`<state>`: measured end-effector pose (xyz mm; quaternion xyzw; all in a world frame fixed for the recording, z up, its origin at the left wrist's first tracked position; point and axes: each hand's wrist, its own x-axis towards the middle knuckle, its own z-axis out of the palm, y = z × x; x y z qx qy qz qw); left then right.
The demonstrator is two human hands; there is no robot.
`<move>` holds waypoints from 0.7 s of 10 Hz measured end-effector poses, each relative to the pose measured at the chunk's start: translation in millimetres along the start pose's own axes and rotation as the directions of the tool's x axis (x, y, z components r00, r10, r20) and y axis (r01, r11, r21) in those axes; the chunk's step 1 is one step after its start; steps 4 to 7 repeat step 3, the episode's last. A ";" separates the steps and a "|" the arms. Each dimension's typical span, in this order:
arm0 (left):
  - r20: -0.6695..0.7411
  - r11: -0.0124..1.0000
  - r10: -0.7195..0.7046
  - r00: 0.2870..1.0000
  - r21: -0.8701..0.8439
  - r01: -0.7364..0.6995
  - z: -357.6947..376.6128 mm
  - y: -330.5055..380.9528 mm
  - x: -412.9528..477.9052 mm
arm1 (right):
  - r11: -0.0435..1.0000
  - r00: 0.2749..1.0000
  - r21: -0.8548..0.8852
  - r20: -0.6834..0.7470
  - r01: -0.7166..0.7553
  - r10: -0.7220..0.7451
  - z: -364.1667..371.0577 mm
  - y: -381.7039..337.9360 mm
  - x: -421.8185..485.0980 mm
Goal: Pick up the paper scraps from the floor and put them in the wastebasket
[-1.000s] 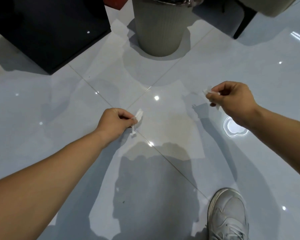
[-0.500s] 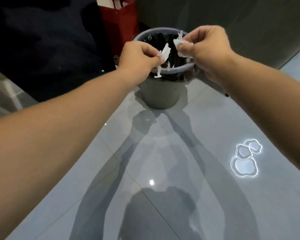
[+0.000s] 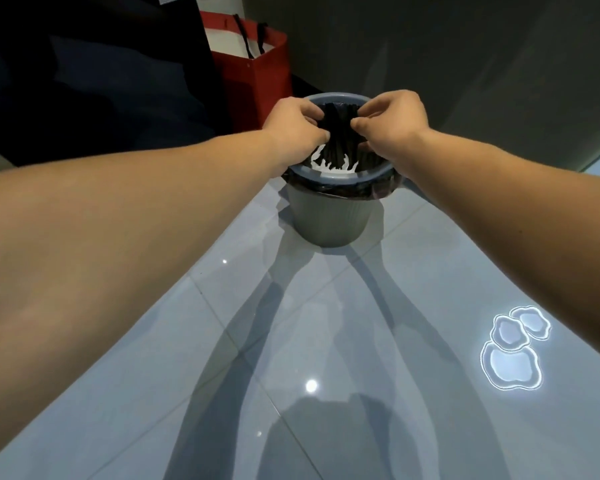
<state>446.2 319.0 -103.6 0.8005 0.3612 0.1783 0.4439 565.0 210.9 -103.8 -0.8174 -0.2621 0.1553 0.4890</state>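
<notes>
Head view: both arms stretched forward over a glossy grey-blue tiled floor (image 3: 326,341), meeting above a round grey wastebasket (image 3: 329,216) standing upright at the far middle, its mouth facing up and its long axis vertical. Black liner bag (image 3: 340,147) folded over the rim and hanging down inside. Left hand (image 3: 297,129) over the left of the opening, fingers curled with thumb tip against the forefinger, pinched closed; nothing white seen in it, and whether it grips anything cannot be told. Right hand (image 3: 392,123) over the right of the opening, fingers likewise bent with thumb forward, its grasp just as unclear. White paper scraps (image 3: 321,162) lying inside the basket near the bottom, jagged edges pointing up. Red paper bag (image 3: 257,71) with black cord handles just behind the basket on the left, against dark furniture (image 3: 84,81). Grey wall (image 3: 465,64) behind on the right. Bright cloud-shaped light reflections (image 3: 513,351) on the near right floor.
</notes>
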 end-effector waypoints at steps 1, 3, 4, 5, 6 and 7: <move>-0.040 0.985 -0.008 0.999 -0.172 0.001 -2.2 -8.3 -21.7 | 0.999 0.999 0.000 -0.032 0.038 -0.038 -0.9 5.6 -19.5; 0.064 0.982 -0.010 0.998 -0.187 0.022 -8.4 -55.7 -87.9 | 0.997 0.995 -0.016 0.065 0.081 -0.080 5.7 24.9 -98.7; 0.064 0.982 -0.010 0.998 -0.187 0.022 -8.4 -55.7 -87.9 | 0.997 0.995 -0.016 0.065 0.081 -0.080 5.7 24.9 -98.7; 0.064 0.982 -0.010 0.998 -0.187 0.022 -8.4 -55.7 -87.9 | 0.997 0.995 -0.016 0.065 0.081 -0.080 5.7 24.9 -98.7; 0.064 0.982 -0.010 0.998 -0.187 0.022 -8.4 -55.7 -87.9 | 0.997 0.995 -0.016 0.065 0.081 -0.080 5.7 24.9 -98.7; 0.064 0.982 -0.010 0.998 -0.187 0.022 -8.4 -55.7 -87.9 | 0.997 0.995 -0.016 0.065 0.081 -0.080 5.7 24.9 -98.7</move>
